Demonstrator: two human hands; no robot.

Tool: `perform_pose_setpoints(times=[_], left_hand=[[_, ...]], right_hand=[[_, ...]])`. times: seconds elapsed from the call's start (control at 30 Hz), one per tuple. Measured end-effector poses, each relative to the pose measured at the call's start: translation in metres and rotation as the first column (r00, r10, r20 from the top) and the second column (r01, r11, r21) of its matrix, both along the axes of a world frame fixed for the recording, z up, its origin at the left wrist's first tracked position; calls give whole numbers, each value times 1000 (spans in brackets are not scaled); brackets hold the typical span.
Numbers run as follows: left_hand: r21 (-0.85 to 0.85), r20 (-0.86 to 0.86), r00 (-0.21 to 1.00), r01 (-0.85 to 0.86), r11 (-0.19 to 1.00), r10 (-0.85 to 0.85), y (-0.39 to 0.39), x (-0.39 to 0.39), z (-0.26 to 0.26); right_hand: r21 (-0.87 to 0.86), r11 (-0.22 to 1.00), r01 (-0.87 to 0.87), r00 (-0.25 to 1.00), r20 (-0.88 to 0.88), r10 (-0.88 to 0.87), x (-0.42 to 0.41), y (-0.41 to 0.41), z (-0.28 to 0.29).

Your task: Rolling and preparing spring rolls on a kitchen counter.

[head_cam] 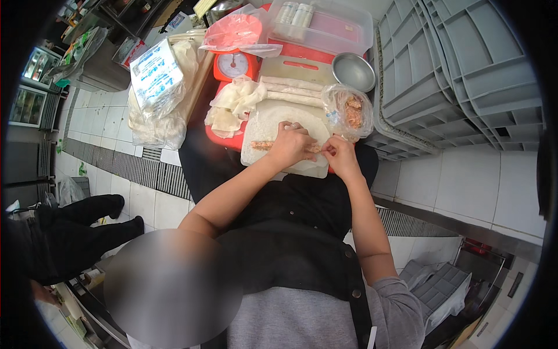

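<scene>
A round, pale wrapper sheet (283, 118) lies spread before me on a light cutting board (316, 172). Across it runs a thin strip of orange-pink minced filling (260, 145). My left hand (293, 141) bends over the strip, fingertips down at its right part; whether they grip any of it is hidden. Thumb and fingers of my right hand (341, 155) pinch the strip's right end. Just beyond my right hand, a clear plastic bag (333, 107) holds more minced filling (354, 112). Long rolled wrappers (292, 93) lie side by side behind the sheet, with crumpled wrapper sheets (233, 104) to their left.
An orange dial scale (232, 65) carries a bag-covered pan (235, 32). Behind stand a metal bowl (354, 72) and a clear plastic box (348, 26) with white rolls. Wrapper packs (157, 78) sit at left, grey crates (418, 65) at right. Another person's dark-clothed legs (87, 231) show at left.
</scene>
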State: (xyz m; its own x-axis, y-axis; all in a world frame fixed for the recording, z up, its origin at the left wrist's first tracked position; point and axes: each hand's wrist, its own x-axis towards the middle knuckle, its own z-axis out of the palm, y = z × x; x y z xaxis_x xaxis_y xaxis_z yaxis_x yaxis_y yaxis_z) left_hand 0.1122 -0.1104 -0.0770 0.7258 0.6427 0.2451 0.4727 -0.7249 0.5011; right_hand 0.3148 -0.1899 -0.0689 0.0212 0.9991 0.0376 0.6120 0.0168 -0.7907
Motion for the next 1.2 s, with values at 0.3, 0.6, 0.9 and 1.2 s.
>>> perform_pose_setpoints(times=[0.3,0.6,0.9,1.2], left_hand=[[-8,-16,998,-56,998,56,-7,-2,-2],[103,-82,994,-65,993,74,-4,-24,-4],[89,-30,999,-32,996,35,-1,-34,2],[104,17,998,-68,992,67,-3,-45,-1]], right_hand=[[-24,999,30,1000,-2,-30,-12,-2,16],[-93,996,-6,971,238,28,-34,-1,4],[169,984,-51,999,26,48,-32,-3,-5],[73,997,-16,1000,-1,16,-25,-4,-5]])
